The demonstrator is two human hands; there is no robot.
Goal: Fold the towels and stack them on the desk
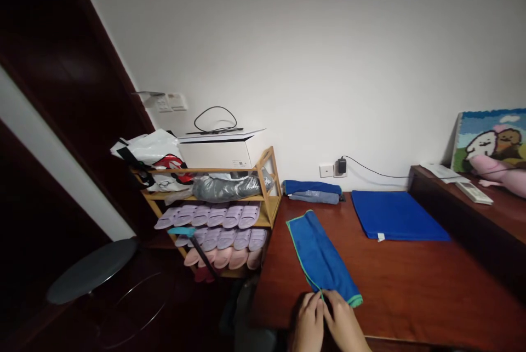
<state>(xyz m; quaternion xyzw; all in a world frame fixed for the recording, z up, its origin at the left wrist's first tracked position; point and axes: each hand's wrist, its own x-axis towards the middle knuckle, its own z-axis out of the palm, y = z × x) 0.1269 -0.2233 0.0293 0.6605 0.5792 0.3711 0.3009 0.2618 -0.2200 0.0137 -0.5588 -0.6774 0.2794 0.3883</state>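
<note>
A blue cloth (pixel 322 253) with green edging lies folded into a long strip on the brown wooden table, slanting away from me. At its near end, my left hand (pixel 310 316) pinches the green-edged border. Close beside it, my right hand (pixel 339 313) also has its fingers closed on the cloth's near edge. Both thumbs and fingertips meet around the hem, and part of the edge is hidden under them. The cloth's near right corner sticks out past my right hand.
A flat blue folded fabric piece (pixel 398 215) with a white tag lies at the table's back right. Rolled blue cloths (pixel 312 192) sit against the wall. Left of the table stands a wooden rack (pixel 269 198) with slippers, and a round stool (pixel 92 272). A remote (pixel 474 193) lies on the raised right surface.
</note>
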